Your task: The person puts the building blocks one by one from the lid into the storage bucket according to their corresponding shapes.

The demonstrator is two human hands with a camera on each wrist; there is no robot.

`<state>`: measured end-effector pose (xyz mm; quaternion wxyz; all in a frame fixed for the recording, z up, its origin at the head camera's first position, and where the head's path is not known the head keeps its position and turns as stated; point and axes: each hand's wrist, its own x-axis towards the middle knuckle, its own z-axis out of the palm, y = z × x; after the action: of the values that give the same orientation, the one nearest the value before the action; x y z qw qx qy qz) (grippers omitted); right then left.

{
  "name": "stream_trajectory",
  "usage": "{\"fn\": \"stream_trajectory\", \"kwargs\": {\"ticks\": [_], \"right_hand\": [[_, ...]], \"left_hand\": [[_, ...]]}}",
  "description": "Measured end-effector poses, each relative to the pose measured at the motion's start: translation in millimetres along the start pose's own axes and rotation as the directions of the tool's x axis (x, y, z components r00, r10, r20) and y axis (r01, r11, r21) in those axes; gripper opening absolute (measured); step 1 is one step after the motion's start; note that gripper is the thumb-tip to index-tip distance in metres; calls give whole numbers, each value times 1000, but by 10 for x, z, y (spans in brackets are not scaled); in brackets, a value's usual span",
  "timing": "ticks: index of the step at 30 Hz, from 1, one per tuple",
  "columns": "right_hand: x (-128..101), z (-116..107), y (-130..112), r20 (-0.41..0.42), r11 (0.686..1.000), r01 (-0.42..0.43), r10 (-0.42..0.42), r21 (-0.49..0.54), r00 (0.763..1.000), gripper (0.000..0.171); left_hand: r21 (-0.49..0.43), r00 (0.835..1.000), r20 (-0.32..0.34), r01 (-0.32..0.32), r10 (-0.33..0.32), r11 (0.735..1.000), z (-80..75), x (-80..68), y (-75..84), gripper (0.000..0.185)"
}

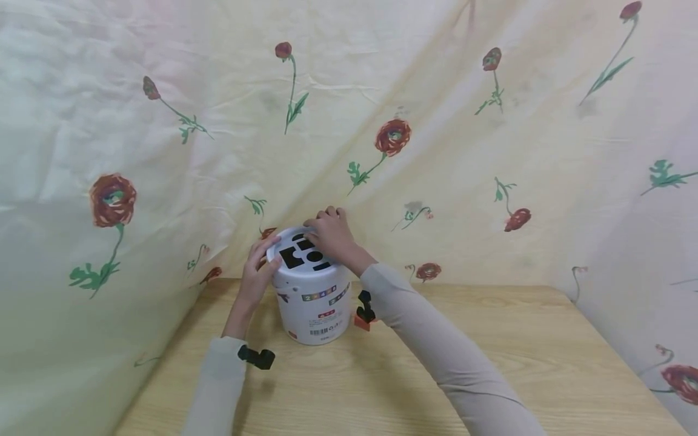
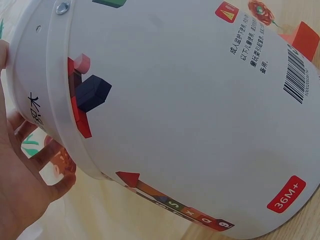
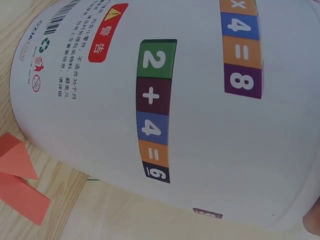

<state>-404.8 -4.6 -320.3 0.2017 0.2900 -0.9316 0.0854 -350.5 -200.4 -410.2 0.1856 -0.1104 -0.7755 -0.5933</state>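
A white toy-block bucket (image 1: 313, 309) stands upright on the table, printed with coloured number tiles and a barcode. Its white lid (image 1: 302, 252) has black cut-out shapes such as squares and a circle. My left hand (image 1: 257, 275) grips the lid's left rim, thumb over the top and fingers spread along the side. From the far right, my right hand (image 1: 332, 235) holds the lid's edge with bent fingers, covering part of the cut-outs. In the right wrist view, only a bit of a fingertip (image 3: 312, 222) shows by the rim.
Orange-red blocks (image 3: 22, 197) lie on the wooden table (image 1: 491, 339) just right of the bucket. A flowered cloth (image 1: 338, 121) hangs behind the table and along its sides, close behind the bucket. Black wrist mounts (image 1: 256, 357) sit on both sleeves.
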Motion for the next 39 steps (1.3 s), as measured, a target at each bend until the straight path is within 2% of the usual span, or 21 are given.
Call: {"fn": "stream_trajectory", "kwargs": {"ticks": [9, 18, 26, 27, 31, 33, 34, 39], "right_hand": [[-106, -98, 68, -33, 994, 34, -31, 100, 999, 35], [-285, -221, 218, -147, 977, 96, -69, 190, 987, 35], [-623, -305, 402, -224, 957, 124, -65, 264, 972, 36], [-672, -309, 430, -230, 955, 126, -64, 268, 971, 37], [-870, -275, 567, -262, 948, 148, -72, 283, 962, 37], [-969, -231, 638, -263, 947, 151, -74, 285, 962, 37], [-1017, -203, 675, -260, 945, 152, -76, 289, 963, 38], [-1259, -59, 824, -208, 945, 119, -56, 305, 976, 43]], "left_hand": [[-2, 1000, -1, 13, -13, 1000, 7, -57, 45, 53], [12, 1000, -22, -6, 7, 1000, 9, -61, 57, 51], [-9, 1000, -8, 0, 0, 1000, 17, -68, 55, 52], [-14, 1000, -4, 10, -10, 1000, 19, -86, 109, 52], [-19, 1000, -7, 0, 0, 1000, 32, -90, 133, 52], [-28, 1000, -13, -11, 10, 1000, 36, -89, 146, 52], [-32, 1000, -19, -24, 23, 999, 39, -76, 100, 51], [-68, 999, -19, -40, 39, 997, 54, -95, 119, 52]]}}
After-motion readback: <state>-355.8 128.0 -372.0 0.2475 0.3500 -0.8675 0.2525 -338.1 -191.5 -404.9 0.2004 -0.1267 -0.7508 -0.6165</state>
